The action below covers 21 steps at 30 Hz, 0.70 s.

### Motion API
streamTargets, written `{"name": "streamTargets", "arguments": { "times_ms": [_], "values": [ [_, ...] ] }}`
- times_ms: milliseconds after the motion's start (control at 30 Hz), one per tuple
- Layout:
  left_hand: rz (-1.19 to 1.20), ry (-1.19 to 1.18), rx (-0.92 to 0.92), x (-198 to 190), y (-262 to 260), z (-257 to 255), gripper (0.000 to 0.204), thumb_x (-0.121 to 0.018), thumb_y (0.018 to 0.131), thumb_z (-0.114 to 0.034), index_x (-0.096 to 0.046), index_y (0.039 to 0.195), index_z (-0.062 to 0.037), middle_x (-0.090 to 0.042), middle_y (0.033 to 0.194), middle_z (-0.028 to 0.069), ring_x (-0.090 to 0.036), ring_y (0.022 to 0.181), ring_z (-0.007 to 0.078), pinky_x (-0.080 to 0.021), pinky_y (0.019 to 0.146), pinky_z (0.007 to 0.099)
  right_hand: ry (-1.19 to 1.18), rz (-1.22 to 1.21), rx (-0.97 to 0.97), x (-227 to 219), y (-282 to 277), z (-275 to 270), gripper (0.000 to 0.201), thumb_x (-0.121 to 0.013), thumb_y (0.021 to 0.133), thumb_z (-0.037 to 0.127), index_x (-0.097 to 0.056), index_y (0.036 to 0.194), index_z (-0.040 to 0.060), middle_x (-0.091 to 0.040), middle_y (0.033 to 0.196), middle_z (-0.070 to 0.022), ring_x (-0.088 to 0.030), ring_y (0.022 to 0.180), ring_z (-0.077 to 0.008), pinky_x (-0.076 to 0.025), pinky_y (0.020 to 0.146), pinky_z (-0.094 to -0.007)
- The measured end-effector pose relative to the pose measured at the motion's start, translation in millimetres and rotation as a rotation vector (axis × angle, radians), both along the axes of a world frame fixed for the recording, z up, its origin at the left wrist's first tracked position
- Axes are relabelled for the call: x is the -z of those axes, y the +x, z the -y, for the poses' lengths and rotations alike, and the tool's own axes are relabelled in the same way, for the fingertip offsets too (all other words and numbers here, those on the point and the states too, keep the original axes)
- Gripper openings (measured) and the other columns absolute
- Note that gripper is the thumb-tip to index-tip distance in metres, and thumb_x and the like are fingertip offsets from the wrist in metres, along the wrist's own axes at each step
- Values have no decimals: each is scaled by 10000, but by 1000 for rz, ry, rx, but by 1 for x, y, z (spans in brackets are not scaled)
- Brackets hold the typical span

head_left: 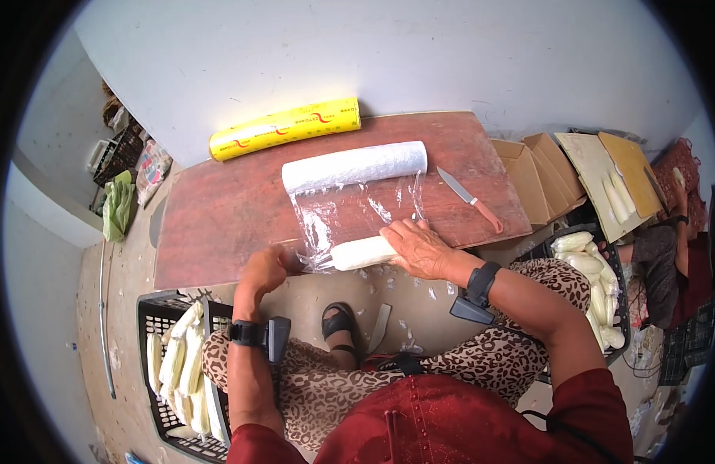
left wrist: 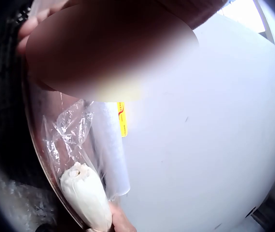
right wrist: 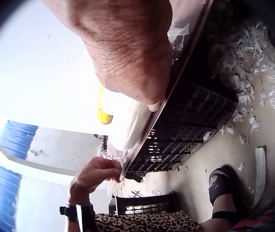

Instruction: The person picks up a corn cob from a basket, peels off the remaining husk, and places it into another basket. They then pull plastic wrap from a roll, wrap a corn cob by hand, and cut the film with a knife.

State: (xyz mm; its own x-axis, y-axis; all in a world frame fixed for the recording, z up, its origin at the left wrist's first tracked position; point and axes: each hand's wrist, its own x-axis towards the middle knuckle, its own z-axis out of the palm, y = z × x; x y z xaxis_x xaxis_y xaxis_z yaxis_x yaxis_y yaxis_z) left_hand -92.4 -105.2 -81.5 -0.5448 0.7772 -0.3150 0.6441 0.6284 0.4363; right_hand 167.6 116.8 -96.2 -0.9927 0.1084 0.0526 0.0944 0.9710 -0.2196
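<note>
A long, pale white vegetable (head_left: pixel 361 254) lies at the table's front edge on a sheet of clear cling film (head_left: pixel 315 224). The film runs from a white roll (head_left: pixel 353 166) just behind it. Over the vegetable's right end, my right hand (head_left: pixel 421 247) grips it, fingers on top. My left hand (head_left: pixel 264 269) is beyond the other end, pinching the film's gathered edge, as the right wrist view shows at the fingertips (right wrist: pixel 114 168). In the left wrist view the vegetable's blunt end (left wrist: pixel 79 173) faces the camera, with wrinkled film around it.
A knife (head_left: pixel 469 199) with a pinkish handle lies right of the roll. A yellow printed roll (head_left: pixel 288 127) sits along the table's back edge. Black crates of pale vegetables stand left (head_left: pixel 145 309) and right (head_left: pixel 622 309). Cardboard boxes (head_left: pixel 539 174) are beyond the table; another person sits far right.
</note>
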Motion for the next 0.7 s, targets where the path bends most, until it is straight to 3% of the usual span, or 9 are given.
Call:
{"name": "streamTargets", "arguments": {
  "times_ms": [67,167,267,567,667,700],
  "values": [
    [100,152,31,-12,6,0,268,-601,717,5,-649,976,-46,-650,729,109,-625,625,237,-490,566,359,-2,7,-3,-1,0,0,573,-698,808,207,-414,1275,34,-464,1126,-121,-462,1068,-284,-365,858,-440],
    [435,100,63,-23,12,-7,283,-633,753,-10,-628,1034,-45,-633,731,47,-588,576,150,-470,513,298,6,-48,-9,3,0,0,561,-697,808,205,-420,1266,36,-467,1121,-117,-464,1065,-286,-366,851,-442],
    [574,61,24,-9,16,-11,179,-665,796,-40,-622,970,-27,-597,665,11,-555,569,89,-436,492,239,-10,-36,-7,2,0,0,538,-693,812,204,-427,1250,40,-467,1112,-114,-463,1059,-287,-365,845,-444],
    [536,33,-50,10,-1,0,95,-685,764,-117,-678,770,-22,-601,653,18,-585,580,110,-466,508,252,-25,-59,-10,2,-1,-1,478,-704,812,199,-451,1193,59,-461,1089,-114,-466,1050,-286,-364,830,-446],
    [517,3,-112,14,-5,2,74,-644,755,-82,-679,739,-19,-636,648,68,-627,563,194,-494,526,313,-61,-44,-7,-2,0,-1,464,-712,810,192,-456,1176,65,-453,1088,-113,-475,1048,-291,-365,825,-450],
    [336,-49,-81,15,-7,3,66,-644,755,-74,-671,745,-15,-633,642,80,-629,566,196,-496,526,311,-67,-40,-7,-1,-1,-1,464,-714,810,190,-457,1175,66,-450,1090,-114,-478,1048,-292,-366,827,-451]
  ]
}}
